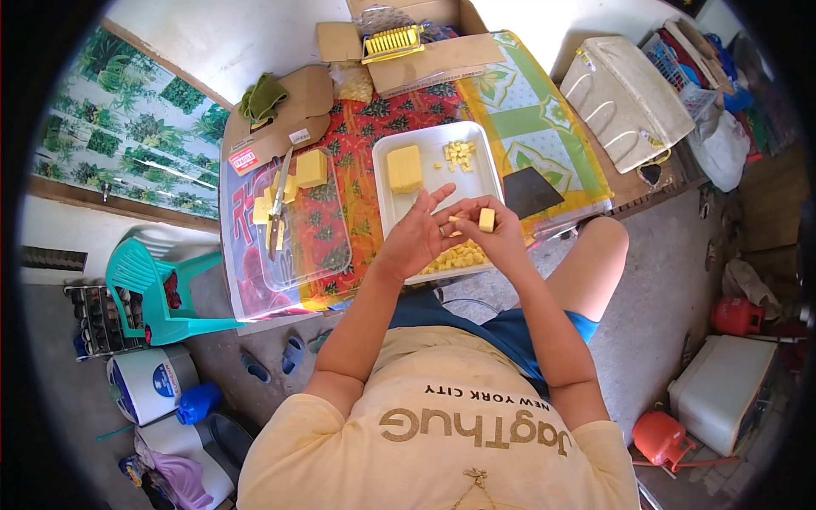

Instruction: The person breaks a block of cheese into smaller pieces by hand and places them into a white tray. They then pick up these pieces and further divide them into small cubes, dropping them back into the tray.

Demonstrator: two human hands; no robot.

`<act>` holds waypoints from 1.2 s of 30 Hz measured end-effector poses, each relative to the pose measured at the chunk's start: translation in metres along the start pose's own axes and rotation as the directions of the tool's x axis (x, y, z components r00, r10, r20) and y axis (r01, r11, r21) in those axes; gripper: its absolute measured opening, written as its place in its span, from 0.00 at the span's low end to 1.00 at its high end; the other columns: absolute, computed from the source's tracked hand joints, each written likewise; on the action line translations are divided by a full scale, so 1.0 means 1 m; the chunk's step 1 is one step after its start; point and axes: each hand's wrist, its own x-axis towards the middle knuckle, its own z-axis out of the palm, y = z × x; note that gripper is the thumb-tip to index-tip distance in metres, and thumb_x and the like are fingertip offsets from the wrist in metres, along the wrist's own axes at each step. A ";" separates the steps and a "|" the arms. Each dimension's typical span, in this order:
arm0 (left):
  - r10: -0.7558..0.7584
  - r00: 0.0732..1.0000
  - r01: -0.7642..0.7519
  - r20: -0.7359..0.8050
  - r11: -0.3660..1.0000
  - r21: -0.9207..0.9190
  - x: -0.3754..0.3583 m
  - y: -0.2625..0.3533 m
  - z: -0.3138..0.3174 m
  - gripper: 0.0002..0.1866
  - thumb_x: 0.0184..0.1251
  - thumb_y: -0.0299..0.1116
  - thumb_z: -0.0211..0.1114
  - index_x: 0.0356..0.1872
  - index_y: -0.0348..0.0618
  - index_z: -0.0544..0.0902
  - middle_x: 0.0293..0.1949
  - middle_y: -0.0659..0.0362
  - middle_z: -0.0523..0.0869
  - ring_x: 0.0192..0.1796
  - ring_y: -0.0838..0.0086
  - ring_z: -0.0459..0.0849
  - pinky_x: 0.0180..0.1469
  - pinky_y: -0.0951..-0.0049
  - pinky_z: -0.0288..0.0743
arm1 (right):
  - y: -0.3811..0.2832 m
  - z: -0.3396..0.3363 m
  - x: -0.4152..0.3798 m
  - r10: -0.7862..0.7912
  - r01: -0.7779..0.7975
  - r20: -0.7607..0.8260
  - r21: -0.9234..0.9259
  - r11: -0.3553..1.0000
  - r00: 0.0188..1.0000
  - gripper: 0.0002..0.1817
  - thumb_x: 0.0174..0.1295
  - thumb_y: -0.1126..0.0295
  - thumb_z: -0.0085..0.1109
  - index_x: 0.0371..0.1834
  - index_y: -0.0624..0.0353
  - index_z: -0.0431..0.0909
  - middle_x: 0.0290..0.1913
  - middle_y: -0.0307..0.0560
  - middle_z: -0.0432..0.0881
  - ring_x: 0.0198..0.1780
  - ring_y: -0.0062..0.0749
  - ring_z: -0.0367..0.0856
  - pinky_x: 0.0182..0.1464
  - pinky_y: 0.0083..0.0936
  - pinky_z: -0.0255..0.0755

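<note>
My right hand [497, 231] pinches a small yellow cube [486, 220] above the near end of a white tray [485, 174]. Touching it, my left hand [418, 235] has its fingers spread and holds nothing that I can see. In the tray lie a large yellow block [405, 168], a few loose cubes [459, 155] toward the far end, and a heap of cut cubes [459, 257] under my hands.
A clear board [319, 242] left of the tray carries a knife [278, 208] and yellow slabs [310, 168]. A yellow grid cutter [392, 42] rests on a cardboard box behind. A dark flat square [530, 191] lies right of the tray. A teal chair [157, 285] stands left.
</note>
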 end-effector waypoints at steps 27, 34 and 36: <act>0.233 0.934 -0.160 -0.269 0.950 0.267 -0.002 0.003 -0.041 0.14 0.68 0.26 0.56 0.52 0.33 0.78 0.43 0.53 0.84 0.39 0.72 0.84 0.46 0.69 0.81 | 0.007 -0.015 0.004 0.286 -0.260 -0.105 0.208 0.943 0.953 0.30 0.59 0.71 0.64 0.64 0.55 0.63 0.47 0.42 0.75 0.48 0.24 0.75 0.47 0.24 0.74; 0.215 0.947 -0.161 -0.237 0.960 0.230 -0.003 0.005 -0.041 0.16 0.67 0.23 0.53 0.54 0.31 0.76 0.44 0.51 0.83 0.40 0.70 0.85 0.48 0.68 0.81 | 0.004 -0.017 0.004 0.341 -0.328 0.029 0.360 0.873 0.940 0.31 0.58 0.79 0.50 0.68 0.54 0.61 0.53 0.45 0.72 0.55 0.29 0.73 0.54 0.31 0.74; 0.208 0.949 -0.158 -0.235 0.964 0.213 -0.003 0.005 -0.041 0.16 0.67 0.24 0.53 0.54 0.30 0.76 0.44 0.51 0.83 0.40 0.70 0.85 0.48 0.68 0.80 | 0.006 -0.017 0.004 0.334 -0.326 0.042 0.365 0.872 0.942 0.31 0.59 0.79 0.50 0.69 0.54 0.60 0.53 0.45 0.72 0.55 0.29 0.73 0.55 0.32 0.74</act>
